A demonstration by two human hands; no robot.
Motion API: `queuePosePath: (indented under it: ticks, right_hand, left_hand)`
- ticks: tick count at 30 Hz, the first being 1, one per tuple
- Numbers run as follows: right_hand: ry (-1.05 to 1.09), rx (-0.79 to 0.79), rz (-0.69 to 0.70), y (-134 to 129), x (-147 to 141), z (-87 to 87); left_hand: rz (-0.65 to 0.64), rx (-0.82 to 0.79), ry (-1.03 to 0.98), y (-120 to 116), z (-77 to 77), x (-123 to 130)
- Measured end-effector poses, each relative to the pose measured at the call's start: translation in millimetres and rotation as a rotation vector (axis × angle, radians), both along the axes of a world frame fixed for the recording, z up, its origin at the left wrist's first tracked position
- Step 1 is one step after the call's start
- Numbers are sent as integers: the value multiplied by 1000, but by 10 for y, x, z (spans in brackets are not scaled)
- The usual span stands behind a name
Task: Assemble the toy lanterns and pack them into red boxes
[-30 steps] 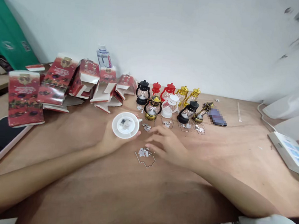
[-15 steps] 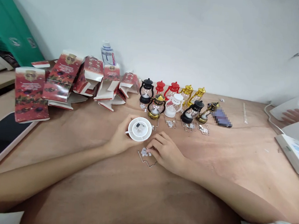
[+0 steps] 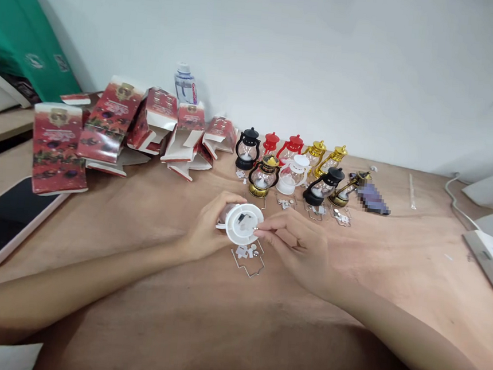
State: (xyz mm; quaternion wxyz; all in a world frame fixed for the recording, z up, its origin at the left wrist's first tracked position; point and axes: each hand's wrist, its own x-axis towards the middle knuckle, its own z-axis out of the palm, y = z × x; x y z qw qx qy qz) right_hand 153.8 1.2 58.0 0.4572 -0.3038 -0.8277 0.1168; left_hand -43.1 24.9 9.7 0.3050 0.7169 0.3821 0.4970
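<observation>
One white lantern, round base facing you, dark bit inside, held above the surface, in from its near edge. Your left hand is wrapped round its clear body, hiding the top. Your right hand pinches a tiny piece at the rim, too small to identify.

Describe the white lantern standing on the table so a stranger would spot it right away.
On the wooden table, a cluster of small lanterns stands right of the red boxes. In its front row, between the upright bronze lantern and a tilted black lantern, is the white lantern. Its frame is white, unlike its black, red, gold and bronze neighbours.
</observation>
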Motion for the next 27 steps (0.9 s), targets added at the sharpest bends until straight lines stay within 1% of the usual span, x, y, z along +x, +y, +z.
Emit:
queuePosePath:
  ticks: [4, 8, 10, 13, 18, 23, 25, 27]
  right_hand:
    - [-60, 30, -28, 47, -50, 25]
    - [-116, 101, -54, 95, -87, 40]
    - [-144, 90, -79, 116, -95, 47]
    - [-164, 27, -100, 142, -100, 51]
    - [-145, -58, -116, 173, -108, 52]
    - [-141, -216, -66, 171, -66, 168]
    - [-121, -255, -83, 176, -28, 219]
    - [-140, -281, -126, 200, 13, 234]
  left_hand:
    - [16, 36, 30, -8, 5, 2]
    - [23, 22, 15, -1, -9, -5]
    - [24, 39, 44, 5, -15, -6]
    - [38, 49, 91, 15, -15, -3]
    - [68, 3, 117, 17, -4, -4]
    - [81, -8, 130, 17, -10, -9]
    - [104, -16, 122, 23, -15, -9]
    - [129, -10, 114, 33, -25, -9]
